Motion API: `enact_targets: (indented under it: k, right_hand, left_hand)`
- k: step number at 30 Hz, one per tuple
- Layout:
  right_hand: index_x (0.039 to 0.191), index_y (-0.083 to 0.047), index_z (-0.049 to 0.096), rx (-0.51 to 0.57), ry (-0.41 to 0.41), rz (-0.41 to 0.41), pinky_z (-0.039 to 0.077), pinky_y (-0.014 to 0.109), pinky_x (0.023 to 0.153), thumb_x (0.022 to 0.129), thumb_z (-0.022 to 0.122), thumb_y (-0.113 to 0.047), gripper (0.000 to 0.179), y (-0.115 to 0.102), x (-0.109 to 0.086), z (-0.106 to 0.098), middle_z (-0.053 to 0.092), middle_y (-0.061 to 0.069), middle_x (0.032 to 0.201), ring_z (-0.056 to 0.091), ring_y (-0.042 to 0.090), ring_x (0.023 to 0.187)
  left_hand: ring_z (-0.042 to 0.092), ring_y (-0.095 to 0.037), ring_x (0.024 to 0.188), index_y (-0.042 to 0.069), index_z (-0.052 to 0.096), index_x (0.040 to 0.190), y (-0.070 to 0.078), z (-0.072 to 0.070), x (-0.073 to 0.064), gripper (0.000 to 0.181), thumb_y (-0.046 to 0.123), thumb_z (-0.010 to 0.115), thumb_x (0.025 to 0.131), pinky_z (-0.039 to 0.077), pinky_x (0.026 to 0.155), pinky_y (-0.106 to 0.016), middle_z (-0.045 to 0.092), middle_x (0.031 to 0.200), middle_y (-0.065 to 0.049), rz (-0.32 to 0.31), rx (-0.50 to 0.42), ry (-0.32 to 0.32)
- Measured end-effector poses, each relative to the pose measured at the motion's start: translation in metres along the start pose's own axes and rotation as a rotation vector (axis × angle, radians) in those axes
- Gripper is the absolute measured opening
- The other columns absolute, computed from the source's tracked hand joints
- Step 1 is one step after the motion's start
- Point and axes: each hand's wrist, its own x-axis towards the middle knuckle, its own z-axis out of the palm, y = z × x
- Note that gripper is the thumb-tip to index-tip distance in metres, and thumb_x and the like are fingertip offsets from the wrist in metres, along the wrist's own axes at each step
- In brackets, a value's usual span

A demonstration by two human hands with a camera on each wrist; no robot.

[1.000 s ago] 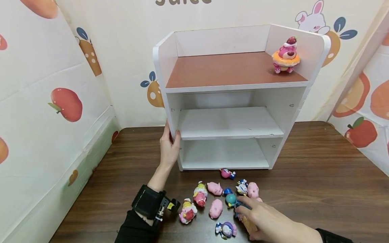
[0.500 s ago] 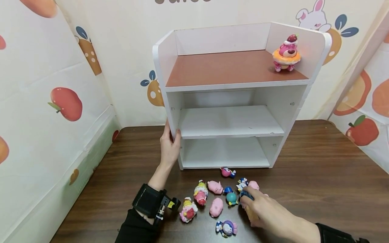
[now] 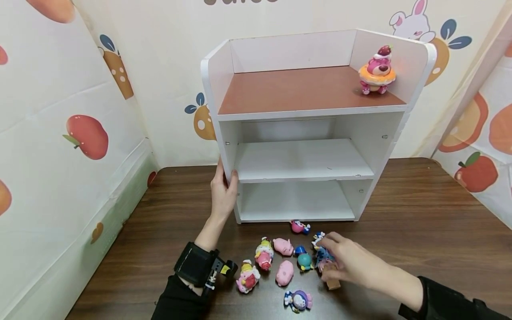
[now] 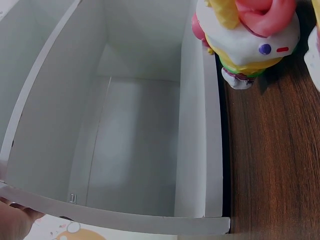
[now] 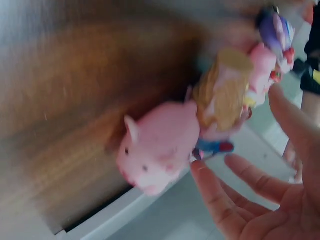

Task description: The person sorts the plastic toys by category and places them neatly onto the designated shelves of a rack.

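My left hand [image 3: 224, 198] grips the left side panel of a white shelf unit [image 3: 304, 178], thumb at the front edge and fingers along the outside. Over the right part of the toy group is my right hand [image 3: 356, 262], above a blue figure [image 3: 323, 255] on a tan ice-cream cone base [image 3: 332, 282]. In the right wrist view its fingers are spread, with a gap between them and the cone [image 5: 227, 100]. A pink pig figure [image 5: 160, 142] lies beside the cone there; in the head view my hand covers that pig.
Pink pigs [image 3: 284, 273], a teal-and-blue figure [image 3: 305, 261], ice-cream figures [image 3: 248, 276] and a purple figure [image 3: 298, 301] lie before the unit on the wooden table [image 3: 420, 213]. A pink bear in an orange ring [image 3: 377, 74] stands on the brown top at right.
My right hand has moved forward and its fingers have come off the cone. The cone toy has shifted slightly away from me. The left hand stays on the shelf unit.
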Motion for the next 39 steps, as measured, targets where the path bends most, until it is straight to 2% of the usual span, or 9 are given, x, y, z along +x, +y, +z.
enact_targets:
  k: [3, 9, 14, 22, 28, 32, 39]
  right_hand:
    - [0.093, 0.001, 0.058, 0.056, 0.005, 0.055, 0.042, 0.019, 0.05, 0.068, 0.075, -0.023, 0.039, 0.005, 0.007, -0.005, 0.052, 0.0, 0.078, 0.044, 0.001, 0.057]
    - [0.083, 0.0, 0.058, 0.161, -0.077, 0.15, 0.037, 0.018, 0.043, 0.074, 0.071, -0.019, 0.025, 0.013, 0.019, -0.007, 0.048, -0.01, 0.057, 0.041, -0.002, 0.049]
    - [0.078, -0.002, 0.058, 0.166, -0.132, 0.196, 0.037, 0.018, 0.042, 0.073, 0.071, -0.022, 0.024, 0.018, 0.026, -0.007, 0.049, -0.009, 0.056, 0.041, -0.002, 0.047]
    - [0.064, -0.009, 0.05, 0.074, -0.184, 0.287, 0.032, 0.019, 0.041, 0.068, 0.075, -0.025, 0.03, 0.016, 0.033, -0.005, 0.042, -0.007, 0.056, 0.037, 0.003, 0.048]
    - [0.06, -0.011, 0.052, 0.09, -0.23, 0.35, 0.035, 0.02, 0.044, 0.065, 0.077, -0.024, 0.028, 0.014, 0.033, -0.006, 0.046, -0.007, 0.057, 0.041, 0.006, 0.052]
    - [0.06, -0.012, 0.054, 0.112, -0.25, 0.355, 0.036, 0.02, 0.045, 0.063, 0.078, -0.023, 0.027, 0.013, 0.032, -0.006, 0.046, -0.008, 0.057, 0.041, 0.005, 0.052]
    - [0.061, -0.011, 0.054, 0.144, -0.213, 0.288, 0.036, 0.019, 0.043, 0.063, 0.078, -0.019, 0.025, 0.014, 0.031, -0.009, 0.045, -0.01, 0.055, 0.04, 0.002, 0.05]
  left_hand:
    - [0.044, -0.04, 0.108, -0.009, 0.028, 0.134, 0.0, 0.0, 0.0, 0.051, -0.011, 0.041, 0.085, 0.037, 0.087, -0.052, 0.041, 0.127, -0.028, 0.001, -0.002, 0.002]
    - [0.044, -0.041, 0.108, -0.009, 0.029, 0.133, -0.001, 0.0, 0.0, 0.05, -0.011, 0.042, 0.085, 0.037, 0.086, -0.053, 0.041, 0.126, -0.028, 0.004, -0.003, 0.007]
    - [0.045, -0.041, 0.107, -0.008, 0.029, 0.133, -0.001, -0.001, 0.0, 0.05, -0.011, 0.042, 0.085, 0.037, 0.086, -0.053, 0.042, 0.126, -0.027, 0.005, 0.0, 0.007]
    - [0.044, -0.042, 0.107, -0.008, 0.028, 0.133, 0.0, -0.001, 0.0, 0.05, -0.011, 0.042, 0.085, 0.036, 0.087, -0.053, 0.041, 0.126, -0.028, 0.0, -0.005, 0.001]
    - [0.045, -0.041, 0.106, -0.008, 0.029, 0.133, 0.0, 0.0, -0.001, 0.05, -0.011, 0.042, 0.085, 0.037, 0.087, -0.053, 0.042, 0.125, -0.028, 0.004, 0.0, 0.005]
    - [0.044, -0.041, 0.107, -0.009, 0.029, 0.133, 0.0, 0.0, 0.0, 0.051, -0.012, 0.042, 0.084, 0.037, 0.086, -0.053, 0.042, 0.125, -0.029, 0.007, -0.004, 0.007]
    - [0.046, -0.042, 0.105, -0.009, 0.03, 0.133, 0.001, -0.001, -0.001, 0.05, -0.011, 0.042, 0.084, 0.038, 0.084, -0.053, 0.043, 0.123, -0.03, 0.005, 0.0, 0.012]
